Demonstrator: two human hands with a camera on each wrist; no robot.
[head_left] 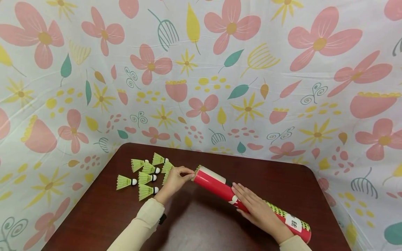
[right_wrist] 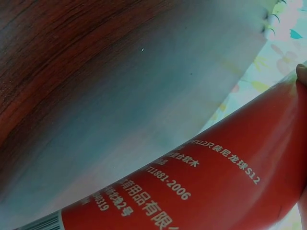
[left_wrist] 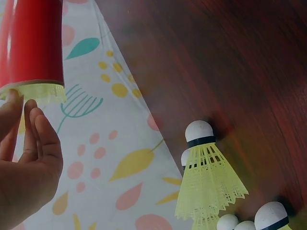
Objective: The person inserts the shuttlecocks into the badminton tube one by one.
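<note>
A red shuttlecock tube (head_left: 213,184) with white and yellow-dotted parts lies slanted in the head view, its mouth toward the left. My right hand (head_left: 260,214) grips it around the middle. The yellow-green skirt edge of a shuttlecock (left_wrist: 48,92) pokes out of the mouth; its cork is hidden inside. My left hand (head_left: 175,182) pinches that skirt edge between thumb and fingers. In the right wrist view the tube (right_wrist: 249,187) shows printed lettering, with only a bit of the hand (right_wrist: 301,74) at the right edge.
Several yellow-green shuttlecocks with white corks, one of them a near shuttlecock (head_left: 146,191), lie on the left of the dark wooden table (head_left: 251,167). Some are partly hidden behind my left hand. A flower-patterned cloth (head_left: 201,87) hangs behind the table and at its sides.
</note>
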